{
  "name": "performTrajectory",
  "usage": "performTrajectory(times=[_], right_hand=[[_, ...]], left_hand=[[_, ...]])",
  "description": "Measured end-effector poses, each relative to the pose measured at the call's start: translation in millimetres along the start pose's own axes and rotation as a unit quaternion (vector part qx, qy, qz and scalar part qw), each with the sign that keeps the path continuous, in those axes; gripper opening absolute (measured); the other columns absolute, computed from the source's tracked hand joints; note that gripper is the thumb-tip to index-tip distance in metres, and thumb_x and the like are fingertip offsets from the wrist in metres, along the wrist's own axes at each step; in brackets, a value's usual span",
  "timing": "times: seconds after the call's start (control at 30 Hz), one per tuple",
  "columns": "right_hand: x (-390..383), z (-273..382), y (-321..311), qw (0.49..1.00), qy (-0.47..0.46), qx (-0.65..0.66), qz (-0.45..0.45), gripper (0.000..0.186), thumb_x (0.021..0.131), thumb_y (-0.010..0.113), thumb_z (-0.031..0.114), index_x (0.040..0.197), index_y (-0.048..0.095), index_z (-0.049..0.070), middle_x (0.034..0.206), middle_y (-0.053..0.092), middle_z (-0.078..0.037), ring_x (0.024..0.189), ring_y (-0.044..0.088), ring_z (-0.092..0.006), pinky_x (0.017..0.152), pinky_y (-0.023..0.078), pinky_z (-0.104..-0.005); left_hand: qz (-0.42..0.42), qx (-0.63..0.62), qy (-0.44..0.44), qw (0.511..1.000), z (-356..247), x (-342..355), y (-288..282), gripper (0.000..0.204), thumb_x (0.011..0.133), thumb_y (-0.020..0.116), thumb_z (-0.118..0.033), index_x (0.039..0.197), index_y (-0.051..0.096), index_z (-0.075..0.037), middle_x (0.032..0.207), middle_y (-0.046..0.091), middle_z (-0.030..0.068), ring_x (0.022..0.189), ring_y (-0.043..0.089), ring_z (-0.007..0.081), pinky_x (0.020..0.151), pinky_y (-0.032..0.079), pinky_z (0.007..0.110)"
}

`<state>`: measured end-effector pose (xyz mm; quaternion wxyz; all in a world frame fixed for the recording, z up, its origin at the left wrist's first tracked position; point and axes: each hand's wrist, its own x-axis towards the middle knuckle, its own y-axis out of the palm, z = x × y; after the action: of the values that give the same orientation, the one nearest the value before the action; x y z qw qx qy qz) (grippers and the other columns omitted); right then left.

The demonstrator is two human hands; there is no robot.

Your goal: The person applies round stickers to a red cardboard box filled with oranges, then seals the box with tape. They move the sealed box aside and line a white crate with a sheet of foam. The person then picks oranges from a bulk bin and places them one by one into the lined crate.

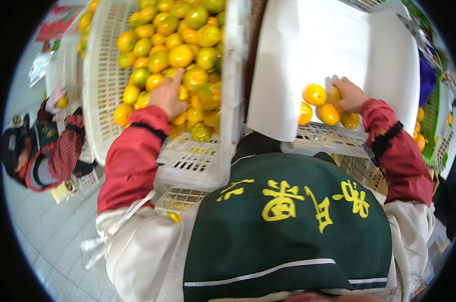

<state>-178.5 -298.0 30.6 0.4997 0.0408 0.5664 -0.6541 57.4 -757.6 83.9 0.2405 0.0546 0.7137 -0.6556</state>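
On the left stands a white plastic crate [104,95] heaped with yellow-orange mandarins [180,56], some tinged green. Into this heap reaches my left hand [167,98], its index finger stretched out over the fruit. Its other fingers are partly hidden, and I see no mandarin held in it. My right hand [351,95] is low in the crate on the right, fingers curled round a mandarin [336,94] that shows at its fingertips. Several more mandarins [329,114] sit close by at the crate's near end, on a white paper liner [334,45].
The near wall of the right crate [334,138] shows below the liner. More mandarins [420,142] lie by a green basket [431,126] at far right. A person [51,146] in a checked sleeve is at far left, above the grey floor [51,231].
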Motion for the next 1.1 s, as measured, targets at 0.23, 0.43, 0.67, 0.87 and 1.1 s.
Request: performTrajectory(times=[0.23,0.43,0.67,0.87,1.1], right_hand=[[4,-5,-5,1.0,0.007,0.008,-0.007,0.058,0.074,0.072,0.016,0.127,0.052,0.005,0.12,0.055,-0.02,0.113,0.054,-0.036,0.099,0.045,-0.0396],[5,4,-18,0.997,-0.022,0.008,0.076,0.057,0.075,0.072,0.015,0.128,0.052,0.005,0.119,0.056,-0.019,0.115,0.053,-0.0359,0.101,0.043,-0.0394],[0,-6,-14,0.991,-0.005,-0.013,0.134,0.068,0.075,0.071,0.013,0.137,0.044,0.007,0.131,0.05,-0.021,0.12,0.051,-0.0362,0.104,0.041,-0.0407],[-10,-3,-47,0.987,-0.024,0.11,-0.113,0.068,0.079,0.067,0.006,0.142,0.041,0.005,0.132,0.049,-0.019,0.113,0.056,-0.0302,0.096,0.048,-0.0363],[-50,110,-101,0.681,-0.268,0.675,0.091,0.047,0.101,0.05,0.029,0.137,0.044,-0.001,0.118,0.063,-0.02,0.1,0.068,-0.0255,0.089,0.056,-0.0347]], left_hand=[[-0.075,-0.131,0.144,0.978,-13,-12,-51,0.056,0.071,0.071,-0.02,0.122,0.055,-0.005,0.112,0.061,0.0213,0.103,0.06,0.0409,0.087,0.05,0.045],[0.033,-0.173,0.142,0.974,-53,-15,-51,0.06,0.073,0.072,-0.018,0.127,0.052,-0.002,0.117,0.061,0.027,0.109,0.058,0.0423,0.092,0.049,0.043],[0.026,-0.347,0.128,0.929,-51,-14,-76,0.066,0.077,0.07,-0.019,0.136,0.045,-0.003,0.122,0.061,0.0193,0.113,0.061,0.0293,0.098,0.047,0.036],[-0.048,-0.66,0.187,0.726,-76,-25,-110,0.069,0.078,0.069,-0.025,0.137,0.043,0.0,0.131,0.054,0.0105,0.118,0.054,0.0203,0.102,0.044,0.035],[-0.192,-0.469,0.346,0.789,-162,-23,-144,0.067,0.073,0.074,0.002,0.133,0.044,-0.004,0.119,0.054,0.0113,0.113,0.055,0.0237,0.095,0.046,0.033]])
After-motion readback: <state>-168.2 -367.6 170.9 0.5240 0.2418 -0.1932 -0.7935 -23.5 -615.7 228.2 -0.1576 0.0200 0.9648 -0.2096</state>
